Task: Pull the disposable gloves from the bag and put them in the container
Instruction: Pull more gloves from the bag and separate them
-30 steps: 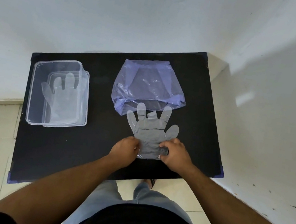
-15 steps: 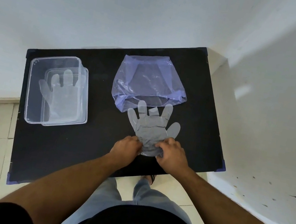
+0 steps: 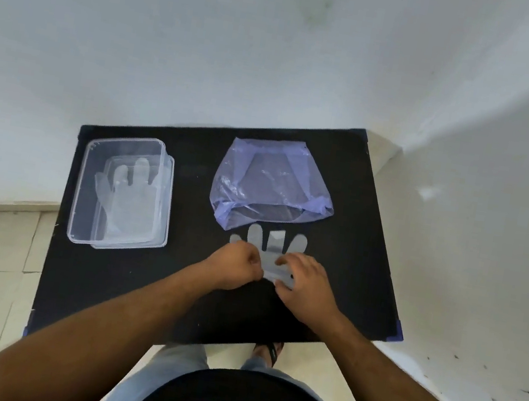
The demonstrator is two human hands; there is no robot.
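Table (image 3: 112,280) black, plain. Bag (image 3: 272,184) at 12 o'clock translucent purple-blue. Glove (image 3: 271,246) below it was clear, greyish. Container (image 3: 84,192) at 9 o'clock clear, holding a whitish glove (image 3: 128,199). Walls (image 3: 213,36) white.

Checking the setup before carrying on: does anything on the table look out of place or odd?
Nothing stands out. The purple bag lies open, a glove lies flat under the left hand and right hand, and another glove lies inside the clear container.
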